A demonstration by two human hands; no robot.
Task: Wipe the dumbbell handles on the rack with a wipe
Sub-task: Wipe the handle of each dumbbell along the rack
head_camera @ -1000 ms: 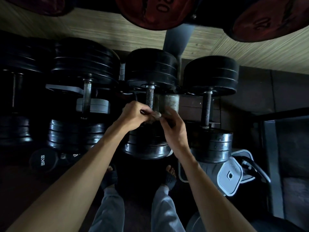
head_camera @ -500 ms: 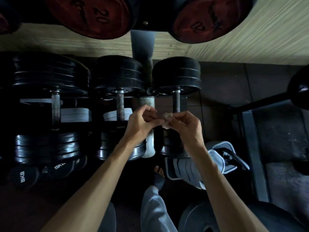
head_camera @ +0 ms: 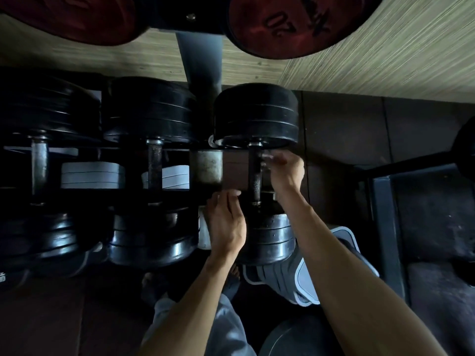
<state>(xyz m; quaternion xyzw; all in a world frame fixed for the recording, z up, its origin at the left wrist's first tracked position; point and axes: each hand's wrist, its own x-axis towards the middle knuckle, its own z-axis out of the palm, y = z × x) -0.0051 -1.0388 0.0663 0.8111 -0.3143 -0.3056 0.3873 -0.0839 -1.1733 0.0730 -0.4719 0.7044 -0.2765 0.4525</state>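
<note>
Head view — handle [head_camera: 255, 173] just left of right fingers [head_camera: 273, 160]

Dim gym corner — pale striated wood-grain wall [head_camera: 385, 60] above, dark rubber floor tiles [head_camera: 341, 129] below. A grey steel upright [head_camera: 200, 60] rises centrally; two red plates [head_camera: 290, 24] hang overhead.

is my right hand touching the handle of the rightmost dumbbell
Cannot tell. In the head view the right hand is at the upper handle, but the fingers are blurred there.
</note>
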